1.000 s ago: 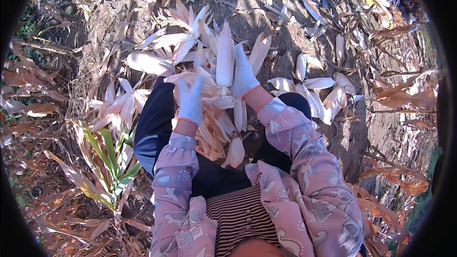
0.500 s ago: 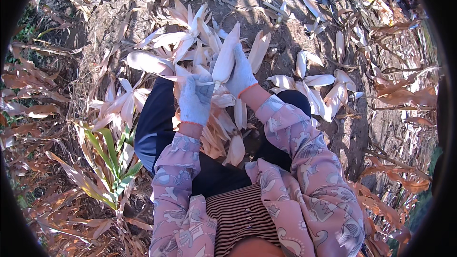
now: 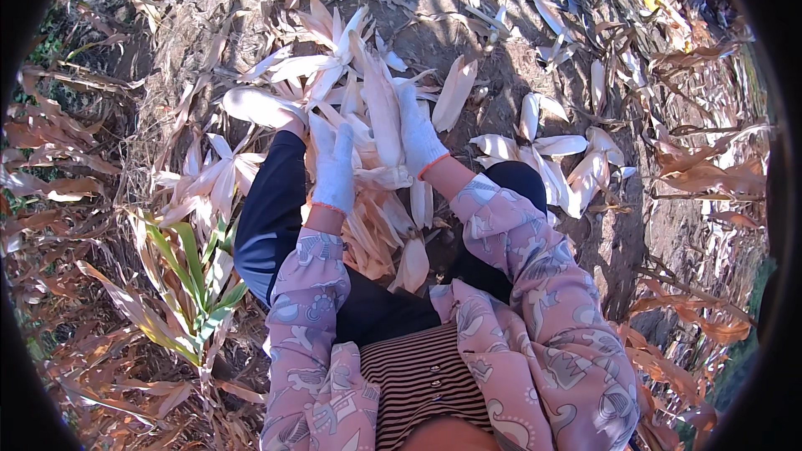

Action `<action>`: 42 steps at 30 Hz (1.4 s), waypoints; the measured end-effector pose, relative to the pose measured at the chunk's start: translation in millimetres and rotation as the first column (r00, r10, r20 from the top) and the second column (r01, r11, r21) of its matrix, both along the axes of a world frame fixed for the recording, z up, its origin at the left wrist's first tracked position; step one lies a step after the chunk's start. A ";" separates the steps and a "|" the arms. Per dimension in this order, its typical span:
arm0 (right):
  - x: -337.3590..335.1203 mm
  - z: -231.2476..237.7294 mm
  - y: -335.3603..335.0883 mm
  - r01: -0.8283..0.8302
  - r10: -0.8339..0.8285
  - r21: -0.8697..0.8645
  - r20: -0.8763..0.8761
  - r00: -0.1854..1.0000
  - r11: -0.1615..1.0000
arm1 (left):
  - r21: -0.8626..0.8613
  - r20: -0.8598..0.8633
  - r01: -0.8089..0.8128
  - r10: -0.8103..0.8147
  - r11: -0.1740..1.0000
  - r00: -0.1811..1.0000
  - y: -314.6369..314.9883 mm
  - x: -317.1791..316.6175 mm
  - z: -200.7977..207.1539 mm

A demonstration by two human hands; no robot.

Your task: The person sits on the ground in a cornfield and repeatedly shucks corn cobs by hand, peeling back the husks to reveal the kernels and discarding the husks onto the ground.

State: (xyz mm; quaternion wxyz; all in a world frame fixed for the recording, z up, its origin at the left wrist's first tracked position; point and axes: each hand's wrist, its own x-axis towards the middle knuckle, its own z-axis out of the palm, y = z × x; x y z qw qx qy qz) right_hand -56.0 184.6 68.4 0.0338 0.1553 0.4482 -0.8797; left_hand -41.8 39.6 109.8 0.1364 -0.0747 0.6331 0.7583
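Observation:
Both my hands wear white knitted gloves with orange cuffs. My left hand is open over the pile, its fingers stretched out and thumb apart. On the other side, my right hand has its fingers straight, alongside a long pale corn ear in dry husk. This ear lies between my hands, pointing away from me; whether the right fingers touch it I cannot tell. Below the hands, between my legs, is a heap of loose dry husks. Beyond them spreads a cluster of peeled-back husks.
Another husked ear lies just right of my right hand. More pale husks lie beyond my right knee, others by my left knee. A green-leaved plant stands at the left. Dry stalks and leaves litter the soil.
The corn ear that was held upright between both hands is no longer in their grip. My hands have moved apart slightly, and the left fingers have straightened out.

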 end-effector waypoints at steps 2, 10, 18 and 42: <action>0.1 -13.4 -4.8 0.014 0.035 0.306 -0.153 0.988 0.952 | 0.036 -0.060 0.016 -0.014 0.999 0.998 5.1 -1.1 -4.5; 36.6 -7.7 -36.8 0.093 0.128 0.624 -0.300 0.945 0.776 | 0.079 -0.108 -0.117 0.125 0.990 0.986 18.2 15.5 -28.7; 36.4 0.4 -40.6 0.045 -0.020 0.118 -0.202 0.979 0.992 | 0.100 -0.020 -0.144 0.147 0.985 0.989 9.7 6.4 -41.6; 25.6 -5.7 -31.0 -0.004 0.099 -0.387 0.224 0.970 0.922 | 0.135 -0.090 -0.171 0.184 0.976 0.979 11.5 17.0 16.5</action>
